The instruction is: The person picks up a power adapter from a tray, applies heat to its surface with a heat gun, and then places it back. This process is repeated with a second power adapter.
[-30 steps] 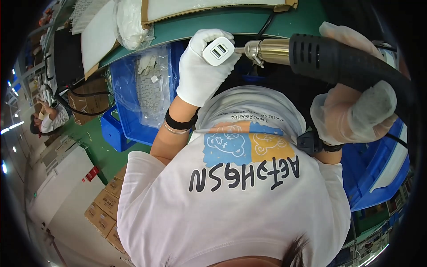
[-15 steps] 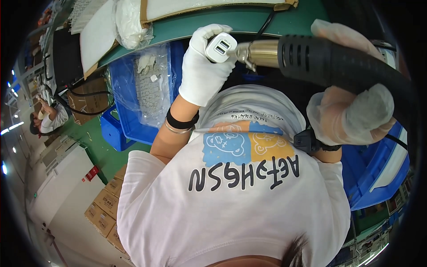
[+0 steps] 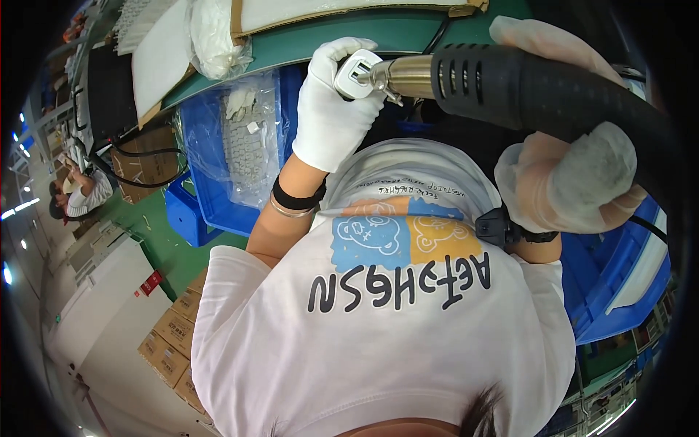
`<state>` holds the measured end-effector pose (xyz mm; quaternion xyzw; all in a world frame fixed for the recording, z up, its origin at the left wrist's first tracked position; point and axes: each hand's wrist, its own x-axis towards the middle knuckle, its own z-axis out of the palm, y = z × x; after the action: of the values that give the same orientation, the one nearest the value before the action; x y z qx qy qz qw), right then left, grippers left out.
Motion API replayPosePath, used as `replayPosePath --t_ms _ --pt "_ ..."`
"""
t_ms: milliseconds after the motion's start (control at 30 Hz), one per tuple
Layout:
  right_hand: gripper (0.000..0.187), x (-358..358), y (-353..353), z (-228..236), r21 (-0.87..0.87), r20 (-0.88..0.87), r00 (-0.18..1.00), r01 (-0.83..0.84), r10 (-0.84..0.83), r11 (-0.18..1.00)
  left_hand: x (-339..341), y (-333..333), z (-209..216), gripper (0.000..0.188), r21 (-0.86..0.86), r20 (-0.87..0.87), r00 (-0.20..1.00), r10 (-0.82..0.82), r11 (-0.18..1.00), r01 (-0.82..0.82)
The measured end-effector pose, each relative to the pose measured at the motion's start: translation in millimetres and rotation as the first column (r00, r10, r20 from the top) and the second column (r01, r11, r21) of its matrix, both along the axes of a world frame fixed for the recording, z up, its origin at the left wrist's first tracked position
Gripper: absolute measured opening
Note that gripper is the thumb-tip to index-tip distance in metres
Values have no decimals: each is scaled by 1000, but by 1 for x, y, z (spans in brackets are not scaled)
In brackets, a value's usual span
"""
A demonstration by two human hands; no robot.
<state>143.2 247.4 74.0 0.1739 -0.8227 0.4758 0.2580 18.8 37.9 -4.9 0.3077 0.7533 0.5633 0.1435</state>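
Note:
Between the fingertips of my white-gloved left hand, a small white USB charger is gripped, its face with two slots turned up. My right hand, in a thin translucent glove, is wrapped round the black body of a hot-air gun. The gun lies level, its metal nozzle pointing left at the charger. In this view the nozzle tip overlaps the charger's right side; I cannot tell whether they touch. The gun hides part of my right palm.
A green worktable with cardboard-edged trays and a clear plastic bag lies ahead. Left stands a blue bin holding many small white parts in plastic. Another blue bin is at right. Cartons are stacked lower left; a person sits farther off.
My right hand has moved the hot-air gun left and slightly up, bringing its nozzle over the charger's right side. The charger has tilted a little in my left hand.

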Motion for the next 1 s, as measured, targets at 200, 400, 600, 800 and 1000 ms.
replayPosePath --t_ms 200,400,600,800,1000 --pt "60 0 -9 -16 -318 -147 961 177 -233 931 -1 -1 -3 51 21 1 1000 -1 1000 1" --pt "60 -16 16 -4 -63 -303 953 -28 8 998 0 1 1 50 -2 -68 998 10 1000 -11" --pt "61 -5 -6 -15 -235 -213 944 202 -253 951 -1 1 0 51 20 41 999 -15 1000 15" --pt "63 6 -12 1 -261 68 981 196 -184 945 -3 -2 -4 52 70 79 997 -10 998 5" --pt "68 18 -3 12 -52 35 907 421 -419 906 -4 -1 -2 50 43 172 985 10 999 -18"
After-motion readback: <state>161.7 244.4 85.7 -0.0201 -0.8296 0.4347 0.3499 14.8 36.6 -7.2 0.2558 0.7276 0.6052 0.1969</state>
